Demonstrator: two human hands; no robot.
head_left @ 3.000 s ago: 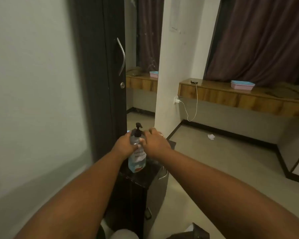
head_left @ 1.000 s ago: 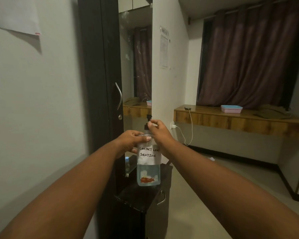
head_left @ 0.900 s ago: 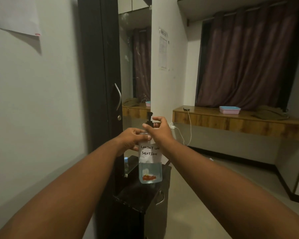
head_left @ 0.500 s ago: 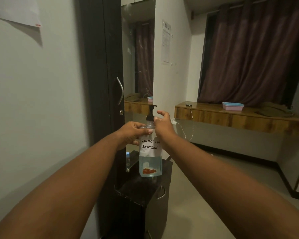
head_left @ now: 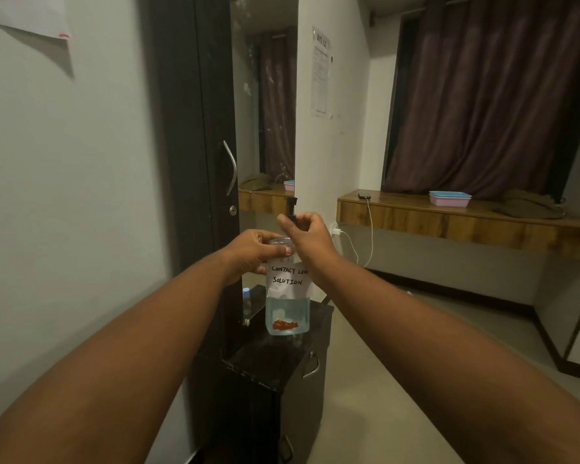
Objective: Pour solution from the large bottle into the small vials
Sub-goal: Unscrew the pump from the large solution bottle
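Bottle [head_left: 287, 309], clear plastic, paper-labelled: left hand [head_left: 255, 251] grips its shoulder, right hand [head_left: 307, 234] pinches black pump [head_left: 292, 205].

You hold the large bottle [head_left: 287, 296] upright above the black cabinet; clear, labelled "CONTACT LENS SOLUTION", roughly half full. 1 blue-capped small vial [head_left: 246, 304] stands behind it, left.

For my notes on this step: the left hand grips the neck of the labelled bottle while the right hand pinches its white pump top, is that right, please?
Nearly. The pump top is black, not white, as the head view shows. The rest stands: the left hand grips the neck of the labelled bottle, and the right hand pinches the pump top.
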